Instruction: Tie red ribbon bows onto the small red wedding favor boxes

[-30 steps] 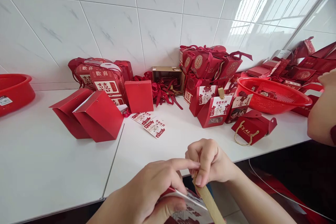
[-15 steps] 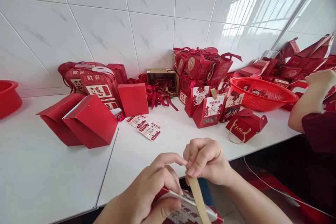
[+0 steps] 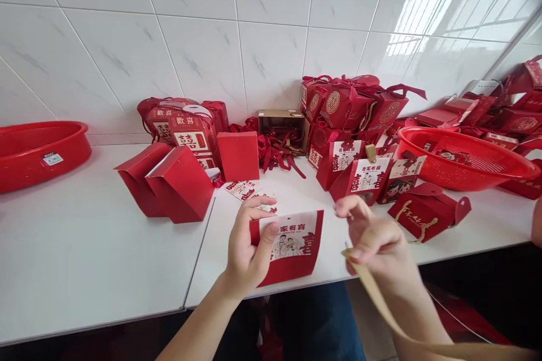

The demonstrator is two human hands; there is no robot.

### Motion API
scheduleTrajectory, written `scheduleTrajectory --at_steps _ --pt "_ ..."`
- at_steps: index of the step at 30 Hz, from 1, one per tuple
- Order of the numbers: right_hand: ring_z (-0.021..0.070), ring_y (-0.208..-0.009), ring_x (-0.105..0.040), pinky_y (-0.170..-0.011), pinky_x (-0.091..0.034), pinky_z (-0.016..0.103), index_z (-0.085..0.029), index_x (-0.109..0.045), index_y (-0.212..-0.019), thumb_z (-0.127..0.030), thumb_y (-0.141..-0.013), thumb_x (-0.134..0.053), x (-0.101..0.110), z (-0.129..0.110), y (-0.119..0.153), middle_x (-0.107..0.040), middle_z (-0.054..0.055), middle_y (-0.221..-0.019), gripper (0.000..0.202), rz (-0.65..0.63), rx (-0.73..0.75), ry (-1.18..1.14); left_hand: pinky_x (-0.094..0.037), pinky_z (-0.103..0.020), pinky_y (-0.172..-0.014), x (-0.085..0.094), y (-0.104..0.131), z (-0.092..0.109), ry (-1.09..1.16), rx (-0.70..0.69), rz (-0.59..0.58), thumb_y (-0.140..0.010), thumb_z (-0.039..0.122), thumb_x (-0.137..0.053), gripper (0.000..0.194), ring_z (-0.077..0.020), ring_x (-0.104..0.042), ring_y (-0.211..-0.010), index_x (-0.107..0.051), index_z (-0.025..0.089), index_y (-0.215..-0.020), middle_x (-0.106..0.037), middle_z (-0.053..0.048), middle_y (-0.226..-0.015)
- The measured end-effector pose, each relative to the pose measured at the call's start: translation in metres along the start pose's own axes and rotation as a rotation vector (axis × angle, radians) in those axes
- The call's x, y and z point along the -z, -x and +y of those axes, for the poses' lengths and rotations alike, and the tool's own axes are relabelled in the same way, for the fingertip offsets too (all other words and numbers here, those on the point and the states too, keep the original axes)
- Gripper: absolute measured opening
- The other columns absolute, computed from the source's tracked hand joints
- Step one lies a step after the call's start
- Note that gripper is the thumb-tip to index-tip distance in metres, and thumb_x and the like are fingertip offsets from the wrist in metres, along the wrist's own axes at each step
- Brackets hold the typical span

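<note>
In the head view my left hand (image 3: 250, 248) grips a red gift box (image 3: 292, 271) by its left side, thumb in front. A white printed card (image 3: 296, 237) with red characters and a drawn couple lies against the box's front. My right hand (image 3: 381, 248), apart from the box on its right, pinches one end of a gold ribbon (image 3: 381, 307). The ribbon trails down and off to the lower right. Partly behind my left hand, loose printed cards (image 3: 241, 189) lie on the white table (image 3: 139, 271).
Plain red boxes (image 3: 182, 186) stand left of centre. Finished-looking boxes with cards (image 3: 367, 177) and a rope-handled box (image 3: 423, 214) sit to the right. Red plastic baskets (image 3: 474, 172) occupy both sides. An open carton (image 3: 282, 115) with dark red ribbons stands near the tiled wall.
The box and card have risen from the table's front edge to above the tabletop, front now facing me. My right hand has moved right, carrying the ribbon end away from the box.
</note>
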State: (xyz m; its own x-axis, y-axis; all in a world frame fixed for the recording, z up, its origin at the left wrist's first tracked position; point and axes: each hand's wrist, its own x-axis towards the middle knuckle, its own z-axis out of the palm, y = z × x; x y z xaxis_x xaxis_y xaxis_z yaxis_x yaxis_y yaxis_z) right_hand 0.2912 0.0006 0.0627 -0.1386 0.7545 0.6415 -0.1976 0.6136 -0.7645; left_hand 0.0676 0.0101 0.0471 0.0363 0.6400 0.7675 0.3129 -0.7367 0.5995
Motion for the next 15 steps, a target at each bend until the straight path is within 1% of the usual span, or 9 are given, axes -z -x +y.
scheduleTrajectory --at_steps 2,3,4,6,8,10,15 --pt "0.0281 -0.125 -0.051 -0.095 -0.046 0.043 -0.036 -0.078 -0.067 -0.037 -0.071 -0.085 -0.015 0.009 -0.002 -0.067 0.004 -0.116 0.009 -0.015 -0.022 0.095 -0.047 -0.044 -0.097 -0.006 0.004 -0.006 0.008 0.001 -0.001 -0.095 0.022 -0.054 0.003 -0.0227 -0.059 -0.108 -0.054 0.021 -0.098 -0.061 -0.009 -0.111" --pt "0.0296 -0.132 -0.046 -0.101 -0.042 0.046 -0.035 -0.078 -0.067 -0.037 -0.072 -0.085 -0.021 0.013 -0.003 -0.064 0.003 -0.125 0.008 -0.016 -0.037 0.131 -0.047 -0.044 -0.097 -0.007 0.005 -0.007 0.013 0.005 -0.002 -0.095 0.023 -0.054 0.004 -0.0229 -0.059 -0.108 -0.055 0.021 -0.098 -0.061 -0.009 -0.111" --pt "0.0302 -0.136 -0.043 -0.104 -0.041 0.047 -0.035 -0.079 -0.069 -0.037 -0.073 -0.084 -0.027 0.017 -0.004 -0.061 0.003 -0.132 0.007 -0.01 -0.054 0.159 -0.047 -0.044 -0.097 -0.008 0.007 -0.008 0.018 0.01 -0.004 -0.095 0.023 -0.054 0.004 -0.0231 -0.059 -0.108 -0.055 0.021 -0.098 -0.06 -0.009 -0.111" --pt "0.0304 -0.137 -0.042 -0.104 -0.04 0.047 -0.035 -0.079 -0.071 -0.036 -0.074 -0.083 -0.037 0.022 -0.007 -0.055 0.002 -0.14 0.005 0.018 -0.08 0.195 -0.048 -0.044 -0.096 -0.008 0.01 -0.007 0.029 0.009 -0.016 -0.095 0.024 -0.053 0.005 -0.0234 -0.06 -0.107 -0.055 0.02 -0.098 -0.06 -0.01 -0.11" --pt "0.0311 -0.136 -0.043 -0.105 -0.039 0.049 -0.035 -0.08 -0.072 -0.036 -0.076 -0.082 -0.042 0.024 -0.009 -0.055 0.004 -0.141 0.005 0.028 -0.093 0.231 -0.048 -0.044 -0.095 -0.007 0.011 -0.005 0.041 0.003 -0.027 -0.095 0.023 -0.052 0.005 -0.0234 -0.059 -0.107 -0.054 0.02 -0.099 -0.059 -0.01 -0.11" --pt "0.0325 -0.135 -0.044 -0.106 -0.038 0.052 -0.034 -0.08 -0.073 -0.036 -0.076 -0.081 -0.045 0.024 -0.01 -0.058 0.006 -0.137 0.004 0.019 -0.103 0.27 -0.049 -0.043 -0.093 -0.006 0.013 -0.004 0.047 0.0 -0.032 -0.095 0.021 -0.052 0.005 -0.0238 -0.059 -0.107 -0.054 0.02 -0.099 -0.059 -0.011 -0.109" --pt "0.0349 -0.136 -0.042 -0.102 -0.042 0.056 -0.032 -0.08 -0.073 -0.037 -0.076 -0.081 -0.045 0.026 -0.007 -0.067 0.01 -0.121 0.006 0.011 -0.131 0.275 -0.05 -0.045 -0.09 -0.007 0.015 -0.005 0.059 -0.008 -0.031 -0.094 0.02 -0.051 0.006 -0.0254 -0.059 -0.108 -0.053 0.02 -0.1 -0.059 -0.012 -0.11"
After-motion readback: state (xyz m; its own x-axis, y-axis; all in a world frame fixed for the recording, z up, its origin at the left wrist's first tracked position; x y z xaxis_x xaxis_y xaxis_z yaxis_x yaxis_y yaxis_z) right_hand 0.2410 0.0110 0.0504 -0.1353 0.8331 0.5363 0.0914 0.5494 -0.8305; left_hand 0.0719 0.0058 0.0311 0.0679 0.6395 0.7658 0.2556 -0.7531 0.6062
